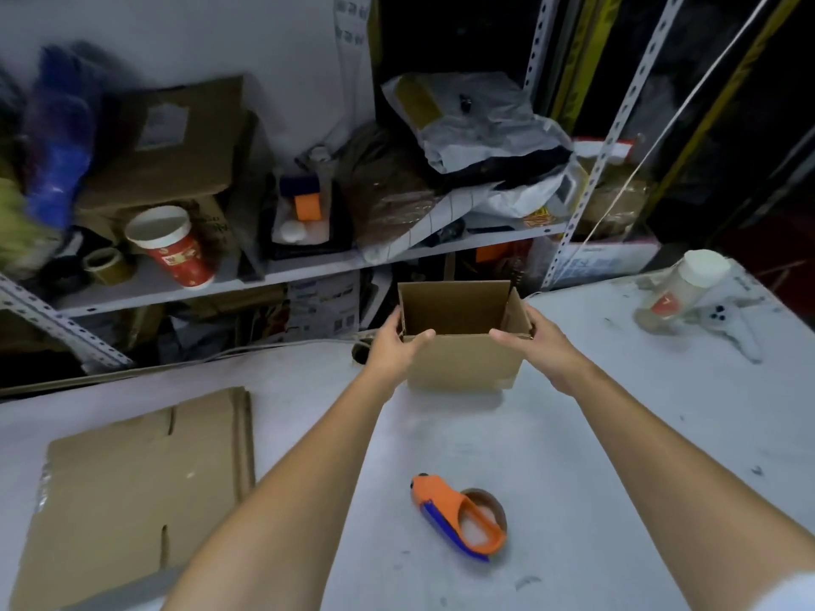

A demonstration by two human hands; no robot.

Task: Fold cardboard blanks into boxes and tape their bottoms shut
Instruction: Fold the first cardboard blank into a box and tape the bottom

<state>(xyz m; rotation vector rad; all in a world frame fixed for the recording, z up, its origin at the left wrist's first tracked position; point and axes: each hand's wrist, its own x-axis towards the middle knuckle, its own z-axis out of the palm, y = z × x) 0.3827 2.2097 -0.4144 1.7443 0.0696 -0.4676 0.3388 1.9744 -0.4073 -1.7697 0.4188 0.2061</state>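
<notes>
A small brown cardboard box stands upright and open-topped on the white table, near its far edge. My left hand grips the box's left top corner, thumb over the near rim. My right hand holds the right top corner the same way. A stack of flat cardboard blanks lies on the table at the near left. An orange and blue tape dispenser with a brown tape roll lies on its side between my forearms, close to me.
A plastic jar with a white lid and a white tool lie at the table's far right. Behind the table a metal shelf holds a red paper cup, tape rolls, bags and boxes.
</notes>
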